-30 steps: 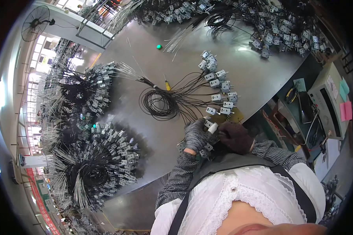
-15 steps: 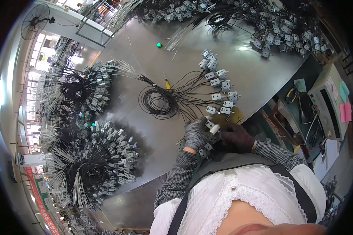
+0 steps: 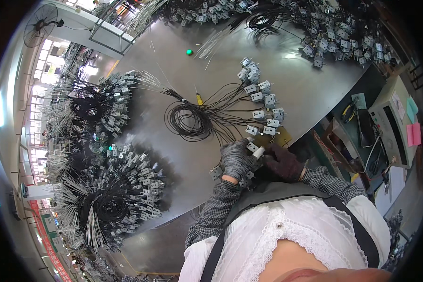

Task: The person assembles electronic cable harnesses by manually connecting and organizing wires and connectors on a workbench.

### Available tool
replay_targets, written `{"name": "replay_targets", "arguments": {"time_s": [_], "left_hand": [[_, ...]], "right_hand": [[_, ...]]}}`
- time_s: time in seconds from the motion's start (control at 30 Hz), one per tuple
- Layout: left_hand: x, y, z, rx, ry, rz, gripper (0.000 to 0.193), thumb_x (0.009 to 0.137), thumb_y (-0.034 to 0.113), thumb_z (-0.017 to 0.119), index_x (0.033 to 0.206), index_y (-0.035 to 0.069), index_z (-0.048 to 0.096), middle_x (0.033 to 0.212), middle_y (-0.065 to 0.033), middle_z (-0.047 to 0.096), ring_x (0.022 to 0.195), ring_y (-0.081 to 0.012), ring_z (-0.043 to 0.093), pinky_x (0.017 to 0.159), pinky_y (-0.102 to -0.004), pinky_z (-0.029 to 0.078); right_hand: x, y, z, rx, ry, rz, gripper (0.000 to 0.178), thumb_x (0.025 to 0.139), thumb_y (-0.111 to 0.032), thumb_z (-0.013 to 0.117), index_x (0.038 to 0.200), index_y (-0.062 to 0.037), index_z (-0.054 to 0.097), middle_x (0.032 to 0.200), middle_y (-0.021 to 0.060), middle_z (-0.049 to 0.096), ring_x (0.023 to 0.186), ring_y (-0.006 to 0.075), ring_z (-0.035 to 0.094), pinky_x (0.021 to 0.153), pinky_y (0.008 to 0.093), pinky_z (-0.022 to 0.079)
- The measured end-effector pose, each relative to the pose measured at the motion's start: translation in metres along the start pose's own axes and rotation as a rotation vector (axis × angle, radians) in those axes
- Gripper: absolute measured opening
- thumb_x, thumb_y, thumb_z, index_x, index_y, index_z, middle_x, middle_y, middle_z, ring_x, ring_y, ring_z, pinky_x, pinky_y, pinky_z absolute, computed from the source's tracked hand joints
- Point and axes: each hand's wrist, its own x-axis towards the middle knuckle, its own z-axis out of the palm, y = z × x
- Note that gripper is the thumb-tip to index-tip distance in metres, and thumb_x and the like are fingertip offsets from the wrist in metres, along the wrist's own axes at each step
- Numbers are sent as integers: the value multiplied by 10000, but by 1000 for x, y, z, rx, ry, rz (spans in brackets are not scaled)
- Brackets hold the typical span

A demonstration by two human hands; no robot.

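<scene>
My left hand [image 3: 236, 160], in a grey knit glove, is closed around a small metal box unit [image 3: 252, 146] with a black cable, like a capillary thermostat. A short white cylindrical piece [image 3: 258, 152] sits at this unit, between my hands. My right hand [image 3: 286, 163], in a dark maroon glove, has its fingers curled at the white piece's right end; its fingertips are partly hidden. Similar metal units [image 3: 270, 100] lie fanned out beyond my hands, their black cables running to a tied coil [image 3: 189, 122]. More units [image 3: 246, 180] show below my left hand.
A yellow-handled screwdriver [image 3: 199, 99] lies by the coil. Large bundles of cabled units crowd the left [image 3: 113, 202] and the far right [image 3: 343, 42]. A green round object [image 3: 189, 52] lies farther back. Right of the metal table [image 3: 310, 89], a beige device [image 3: 392, 122] stands near pliers [image 3: 348, 113].
My right hand has shifted slightly, with a finger raised more. The white piece has turned a little and moved slightly up and right. The bundles lie as before.
</scene>
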Motion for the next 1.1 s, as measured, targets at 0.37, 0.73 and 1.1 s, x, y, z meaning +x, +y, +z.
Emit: {"name": "replay_targets", "arguments": {"time_s": [0.37,0.73,1.1], "left_hand": [[1,1,7,-104,31,-81,529,819,435,851,1166,47,760,889,-128,789,868,-298,772,840,-400,588],[-35,22,6,-211,146,10,813,799,290,888,1459,32,490,1249,-217,688,1177,-368,666,1050,-471,499],[-37,-9,7,194,167,108,538,751,426,861,1180,136,716,1070,-117,715,1065,-321,661,996,-511,427]], "right_hand": [[4,-3,-8,-304,103,-329,417,1019,-393,662,1268,-65,601,955,58,674,757,140,647,619,307,537],[6,2,-35,1106,-124,563,277,1078,-327,553,1167,-80,642,947,15,644,709,83,590,593,226,504],[47,-11,-32,610,-57,102,409,1095,-363,565,1279,-5,638,1088,43,671,1021,125,627,918,315,531]]}}
